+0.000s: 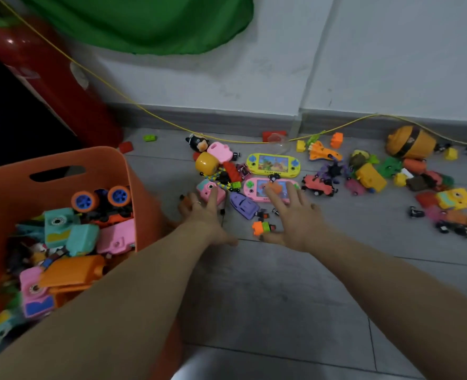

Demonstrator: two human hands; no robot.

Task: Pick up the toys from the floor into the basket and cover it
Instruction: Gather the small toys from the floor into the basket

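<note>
The orange basket (62, 171) is sitting on the floor (268, 292) at the left, already holding many toys, while many more toys (363, 176) are lying scattered along the wall. Both hands are reaching out with fingers spread, gripping nothing: the left hand (202, 212) is hovering over the pink camera toy (209, 189), the right hand (295, 212) over the pink handheld game (257, 187). Best is probably scooping several small pieces together, closing each grip firmly before swinging left to the basket. No cover is showing.

Bare floor (268, 292) below — toys (254, 174) crowd ahead, basket (95, 160) left.
</note>
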